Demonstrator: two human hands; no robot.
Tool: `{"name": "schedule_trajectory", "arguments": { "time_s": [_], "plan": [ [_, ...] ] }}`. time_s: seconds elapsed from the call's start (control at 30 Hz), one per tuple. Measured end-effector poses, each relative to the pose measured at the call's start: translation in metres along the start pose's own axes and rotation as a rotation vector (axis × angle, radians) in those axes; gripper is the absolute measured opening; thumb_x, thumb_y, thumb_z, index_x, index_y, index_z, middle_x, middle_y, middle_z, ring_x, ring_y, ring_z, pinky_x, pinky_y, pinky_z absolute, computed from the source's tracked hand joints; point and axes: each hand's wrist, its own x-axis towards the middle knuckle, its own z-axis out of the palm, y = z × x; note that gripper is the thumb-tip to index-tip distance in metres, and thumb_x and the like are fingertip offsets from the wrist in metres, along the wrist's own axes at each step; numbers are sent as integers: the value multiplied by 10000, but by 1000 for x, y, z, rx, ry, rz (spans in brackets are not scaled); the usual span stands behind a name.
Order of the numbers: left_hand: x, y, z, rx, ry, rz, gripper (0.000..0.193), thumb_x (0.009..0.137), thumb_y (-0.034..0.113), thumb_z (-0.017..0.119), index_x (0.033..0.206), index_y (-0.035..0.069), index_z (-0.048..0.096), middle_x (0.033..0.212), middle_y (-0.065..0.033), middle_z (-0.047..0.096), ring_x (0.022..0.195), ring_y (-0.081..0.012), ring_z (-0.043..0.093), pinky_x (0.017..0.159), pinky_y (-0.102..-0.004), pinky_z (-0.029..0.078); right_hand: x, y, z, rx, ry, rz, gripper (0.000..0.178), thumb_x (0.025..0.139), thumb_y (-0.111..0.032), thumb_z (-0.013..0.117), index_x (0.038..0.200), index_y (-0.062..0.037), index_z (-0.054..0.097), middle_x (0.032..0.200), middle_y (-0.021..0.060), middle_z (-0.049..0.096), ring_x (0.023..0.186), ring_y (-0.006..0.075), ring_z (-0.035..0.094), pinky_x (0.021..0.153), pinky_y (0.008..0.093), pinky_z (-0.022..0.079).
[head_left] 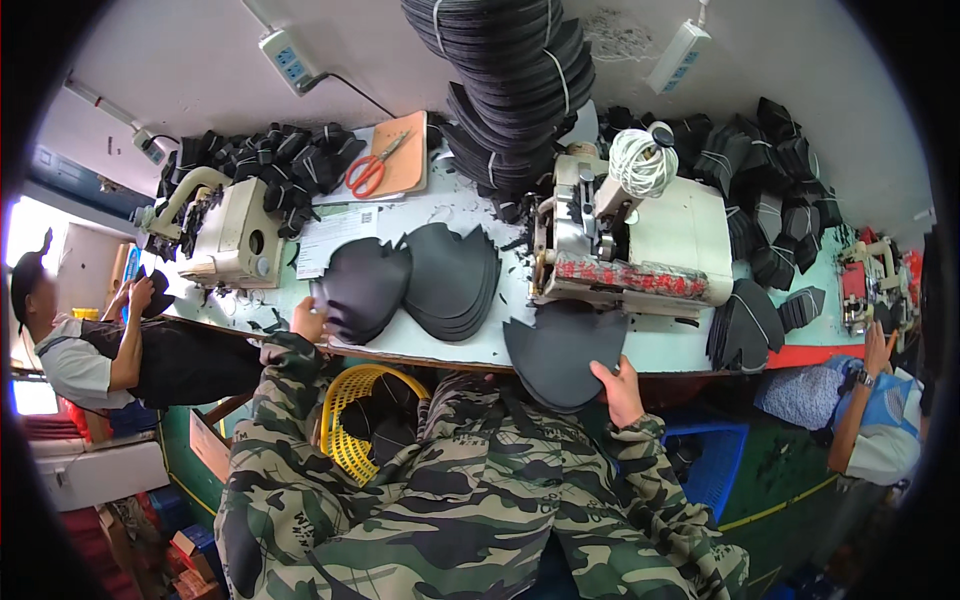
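My right hand [620, 390] grips a rounded black cut piece [562, 350] by its right edge, thumb on top. This piece has a notched upper edge and overhangs the table's front edge, just below the white sewing machine [660, 240]. At the left, my left hand [310, 320] is closed at the left edge of a fanned stack of similar black pieces [368, 290]; its fingertips are partly hidden. A second fanned stack [452, 282] lies right beside that one, overlapping in layers.
Tall tied bundles of black pieces [520, 90] stand at the back. Orange-handled scissors [378, 165] lie on a notebook. Another machine [235, 235] stands left. A yellow basket [345, 425] and blue crate [715, 465] sit below the table. People work at both sides.
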Motion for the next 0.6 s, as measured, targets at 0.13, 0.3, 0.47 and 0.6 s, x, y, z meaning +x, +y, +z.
{"name": "schedule_trajectory", "arguments": {
  "time_s": [0.13, 0.3, 0.47, 0.6],
  "plan": [
    [-42, 39, 43, 392, 134, 448, 387, 900, 176, 476, 1267, 53, 477, 930, -234, 650, 786, -382, 644, 673, -446, 511, -3, 7, 5, -23, 53, 119, 419, 748, -20, 604, 1146, 48, 491, 1011, 105, 604, 907, 168, 579, 821, 294, 462],
    [-145, 135, 176, 343, -549, 1053, 366, 898, 153, 472, 1241, 41, 532, 1184, -187, 590, 1015, -337, 606, 867, -384, 489, -9, 12, 0, -32, -9, 82, 411, 730, -6, 581, 1131, 34, 499, 993, 83, 599, 884, 160, 568, 798, 286, 461],
    [-179, 178, 244, 528, -394, 933, 469, 876, 328, 569, 1236, 43, 469, 1113, -183, 577, 1055, -371, 554, 866, -434, 467, -16, 20, -2, -10, 8, 66, 402, 756, -2, 557, 1154, 20, 503, 1020, 79, 590, 904, 160, 567, 804, 276, 461],
    [-179, 175, 250, 331, -430, 922, 419, 763, 189, 701, 1093, 39, 492, 1091, -166, 578, 1014, -381, 543, 841, -439, 448, -20, 25, -2, 17, 64, 34, 409, 754, -35, 575, 1152, 28, 508, 1015, 91, 598, 889, 170, 574, 798, 286, 467]
  ]
}}
